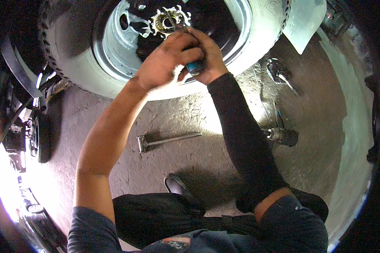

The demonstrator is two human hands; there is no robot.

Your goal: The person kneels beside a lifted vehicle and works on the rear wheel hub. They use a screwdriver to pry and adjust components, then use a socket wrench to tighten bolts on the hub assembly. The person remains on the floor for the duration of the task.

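Observation:
My left hand (169, 59) and my right hand (209, 59) come together in front of a large wheel. Both are closed around what looks like a screwdriver (194, 67), its blue handle end poking out below my fingers. A thin dark shaft runs up from the fingers toward the wheel's hub (160, 23), which has a brass-coloured, toothed-looking ring. Part of the tool is hidden by my fingers, and where its tip touches I cannot tell. Around the hub sit the pale metal rim (118, 46) and the thick tyre (74, 55).
On the concrete floor lie a metal wrench with a crosswise head (169, 139), a dark power tool (283, 136) under my right forearm's outer side, and a shiny tool (278, 71). A pale sheet (304, 25) hangs right of the tyre. Machinery with a small wheel (41, 137) stands left.

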